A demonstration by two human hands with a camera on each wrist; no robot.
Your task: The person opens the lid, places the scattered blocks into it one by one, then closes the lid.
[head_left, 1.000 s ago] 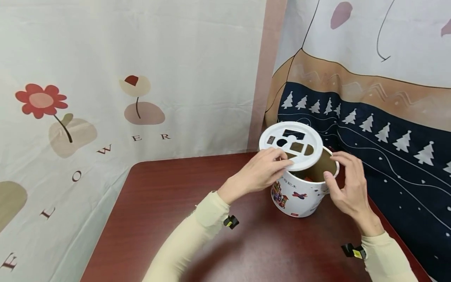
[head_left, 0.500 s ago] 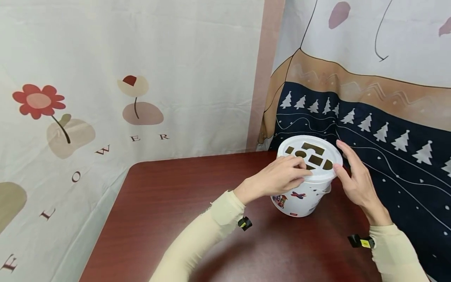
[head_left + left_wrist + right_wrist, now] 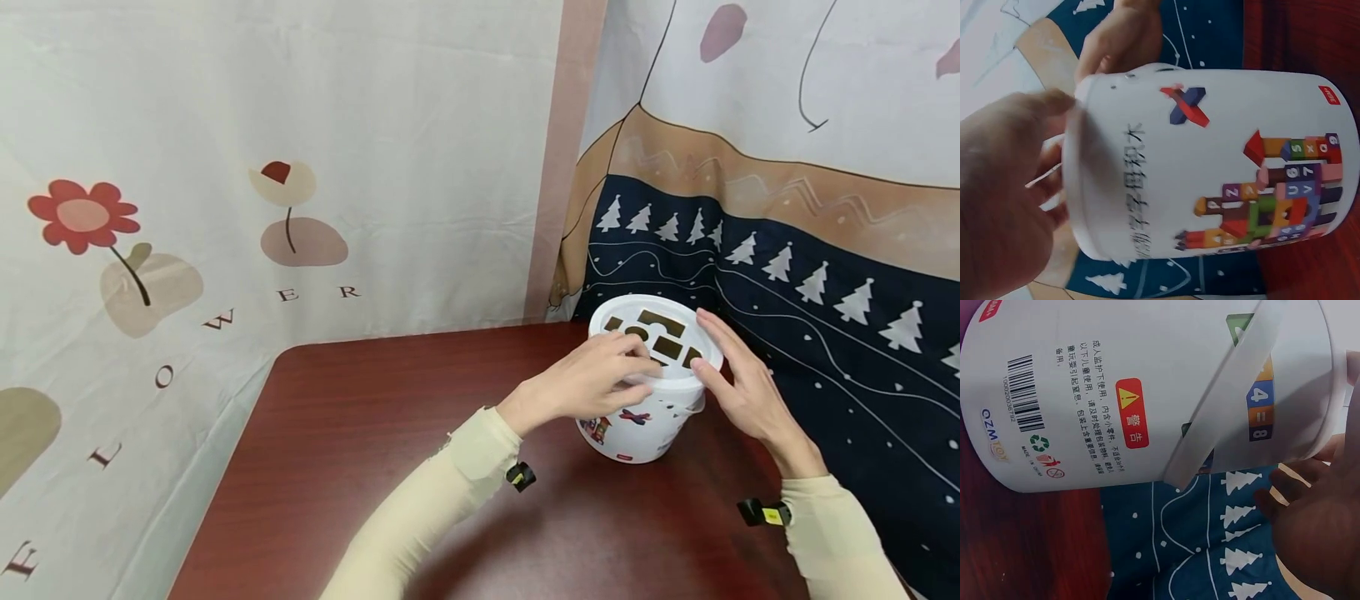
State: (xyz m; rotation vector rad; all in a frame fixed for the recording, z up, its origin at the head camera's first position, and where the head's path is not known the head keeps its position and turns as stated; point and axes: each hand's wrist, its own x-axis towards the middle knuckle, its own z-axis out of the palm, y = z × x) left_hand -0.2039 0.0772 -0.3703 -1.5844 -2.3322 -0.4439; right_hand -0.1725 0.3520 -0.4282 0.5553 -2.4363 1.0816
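A white bucket [image 3: 637,429], printed with colourful toy blocks, stands upright on the table in the head view. Its white lid [image 3: 693,375], cut with several shaped holes, lies on the top and looks level. My left hand [image 3: 585,379] holds the lid at its near left, fingers curled over it and thumb near the rim. With fairly straight fingers, my right hand [image 3: 753,396] touches the lid's right edge. The left wrist view shows the left hand [image 3: 1004,194] against the lid's rim. In the right wrist view, a white carrying handle [image 3: 1222,394] slants across the bucket's side.
The reddish-brown table [image 3: 360,433] carries the bucket near its far right corner. A pale curtain [image 3: 420,167] with printed flowers hangs behind, and a dark blue cloth [image 3: 847,367] with white trees hangs close on the right.
The lid has gone from tilted above the half-uncovered bucket to lying over its top. Both hands moved with it, and the right hand has shifted from the bucket's rim to the lid's edge.
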